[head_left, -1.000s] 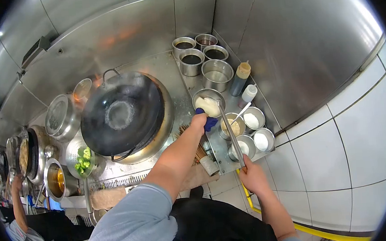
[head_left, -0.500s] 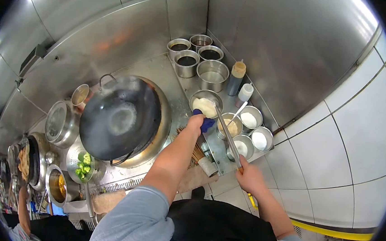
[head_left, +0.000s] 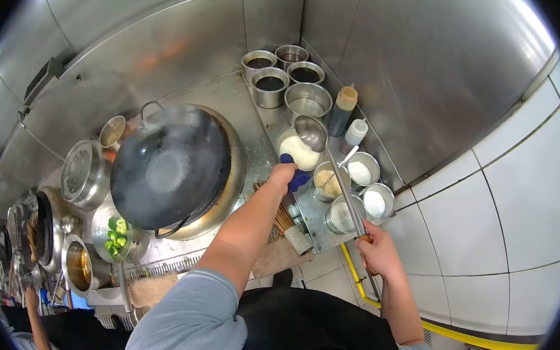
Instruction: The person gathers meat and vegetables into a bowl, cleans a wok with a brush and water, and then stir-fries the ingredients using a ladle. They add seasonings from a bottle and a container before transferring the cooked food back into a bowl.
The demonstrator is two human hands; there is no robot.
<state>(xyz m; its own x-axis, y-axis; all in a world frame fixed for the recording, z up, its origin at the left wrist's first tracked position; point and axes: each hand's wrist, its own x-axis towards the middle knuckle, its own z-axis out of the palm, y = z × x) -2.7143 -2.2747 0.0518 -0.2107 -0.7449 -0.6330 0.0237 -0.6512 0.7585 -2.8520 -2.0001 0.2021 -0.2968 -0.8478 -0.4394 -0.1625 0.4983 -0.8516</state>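
Note:
My right hand [head_left: 379, 249] is wrapped round the brown grip of a long-handled metal ladle [head_left: 341, 178]. The ladle's round bowl [head_left: 309, 132] hangs over the far right rim of a metal pot [head_left: 281, 143] of creamy white liquid [head_left: 299, 152]. Whether anything lies in the ladle's bowl is hard to tell. Closed on a dark blue cloth [head_left: 299, 181], my left hand [head_left: 283, 177] is at the near side of that pot. Beneath the ladle's handle stand metal tubs, one with a beige powder [head_left: 328, 183] and others with white contents.
To the left, a steaming black wok [head_left: 168, 170] sits on the burner. Broccoli [head_left: 118, 237] lies in a perforated strainer [head_left: 101, 222]. Tubs of dark liquid [head_left: 269, 83] and squeeze bottles [head_left: 343, 109] line the back right. A bamboo brush [head_left: 292, 234] lies near the front edge. Another person's arm [head_left: 38, 325] shows far left.
The ladle's bowl has come up from the white liquid to the pot's far right rim. My right hand has shifted slightly right. My left hand stays at the pot with the cloth.

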